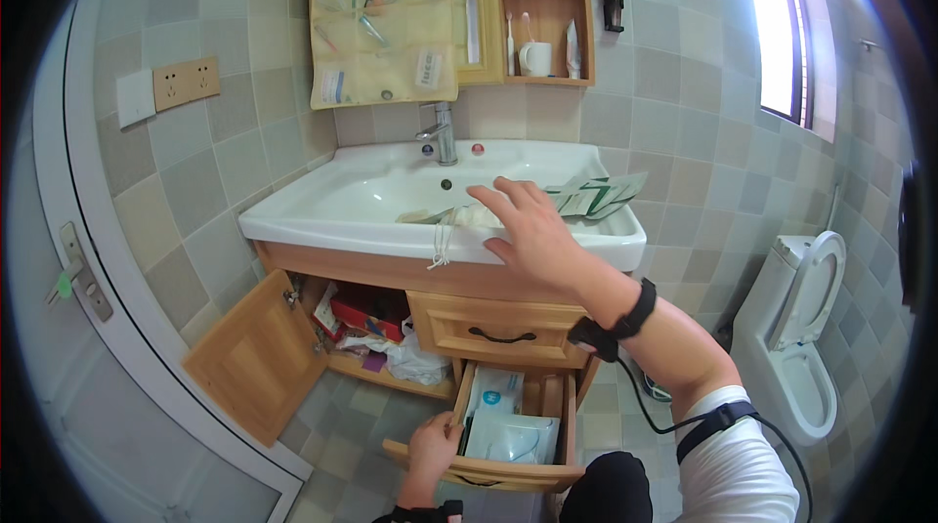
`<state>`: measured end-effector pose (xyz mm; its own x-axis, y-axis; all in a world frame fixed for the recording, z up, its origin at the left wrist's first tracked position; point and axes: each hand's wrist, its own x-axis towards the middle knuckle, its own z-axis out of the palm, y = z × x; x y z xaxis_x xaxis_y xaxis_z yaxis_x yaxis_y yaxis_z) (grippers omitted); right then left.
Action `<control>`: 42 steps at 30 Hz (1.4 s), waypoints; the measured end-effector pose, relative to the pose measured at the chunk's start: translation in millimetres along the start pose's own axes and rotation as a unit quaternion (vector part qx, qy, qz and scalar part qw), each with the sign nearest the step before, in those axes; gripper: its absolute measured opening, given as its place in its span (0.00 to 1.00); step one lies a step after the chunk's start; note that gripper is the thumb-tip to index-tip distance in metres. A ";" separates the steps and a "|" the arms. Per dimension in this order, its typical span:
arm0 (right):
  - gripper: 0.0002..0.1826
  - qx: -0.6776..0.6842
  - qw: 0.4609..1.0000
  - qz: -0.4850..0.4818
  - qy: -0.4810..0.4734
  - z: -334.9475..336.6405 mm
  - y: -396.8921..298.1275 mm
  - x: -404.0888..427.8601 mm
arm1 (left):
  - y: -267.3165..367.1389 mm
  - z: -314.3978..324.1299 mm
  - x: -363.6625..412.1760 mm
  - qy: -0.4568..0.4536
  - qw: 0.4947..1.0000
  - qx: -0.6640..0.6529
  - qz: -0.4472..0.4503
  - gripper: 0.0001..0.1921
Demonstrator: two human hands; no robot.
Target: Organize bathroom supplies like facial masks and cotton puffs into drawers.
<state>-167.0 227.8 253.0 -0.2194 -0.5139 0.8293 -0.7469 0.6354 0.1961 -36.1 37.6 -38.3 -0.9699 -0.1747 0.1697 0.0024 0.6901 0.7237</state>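
Note:
My left hand [434, 442] rests at the left front corner of a pulled-out wooden drawer [569, 417], its fingers over the side wall. Inside the drawer lie flat plastic packets [513, 437] and a white and blue packet [495, 391]. Above the front rim of the white washbasin [344, 234], my right hand [529, 230] is raised with fingers spread, nothing seen in it. Behind it in the basin lie green and white sachets [597, 195] and a whitish cloth bundle [469, 215], partly hidden, whose drawstring [440, 248] hangs over the rim.
At the left, a cabinet door [260, 358] stands open, showing a red box [366, 314] and a white plastic bag [418, 358]. A closed drawer [506, 325] sits above the open one. A faucet [443, 135] rises behind the basin; a toilet [795, 340] stands right.

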 end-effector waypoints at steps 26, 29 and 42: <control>0.13 0.429 0.837 0.243 -0.237 -15.7 47.3 73.8 | -4.4 8.5 5.6 0.027 0.995 -0.091 0.034 0.14; 0.17 0.312 0.893 0.264 -0.187 -41.2 89.6 62.8 | -6.8 7.6 4.2 0.025 0.997 -0.068 0.027 0.14; 0.36 -0.128 0.857 0.178 -0.467 -31.7 160.0 -7.2 | 4.9 14.2 5.4 -0.020 0.999 0.020 0.020 0.15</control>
<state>-265.0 351.4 295.0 -0.9007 -0.4220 0.1036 -0.3922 0.8921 0.2243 -44.7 49.9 -43.3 -0.9781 -0.1193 0.1707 0.0322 0.7231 0.6900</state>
